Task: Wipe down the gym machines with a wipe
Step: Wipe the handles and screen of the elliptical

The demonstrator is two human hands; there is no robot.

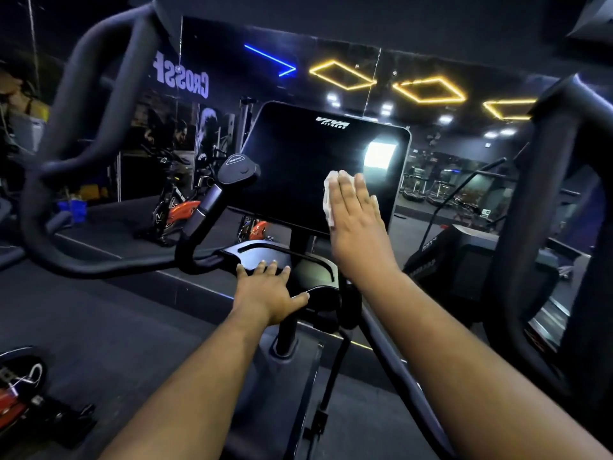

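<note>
Head view: my right hand (pixel 356 220), fingers straight, presses a white wipe (pixel 329 200) against the machine's dark screen (pixel 298 167) while my left hand (pixel 268 290) rests open-fingered on the console tray (pixel 252 252).

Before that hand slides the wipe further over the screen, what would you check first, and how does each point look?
1. Wipe under the right hand: ok, white edge shows beside the flat fingers.
2. Wipe against the screen: ok, pressed on its lower right part.
3. Left hand steadying the machine: ok, resting flat on the console tray.
4. Screen off: cannot tell; it looks dark, with one bright patch, perhaps a reflection.
5. Path across the screen free: ok, nothing lies on the glass.
6. Wipe still damp: cannot tell.
</note>
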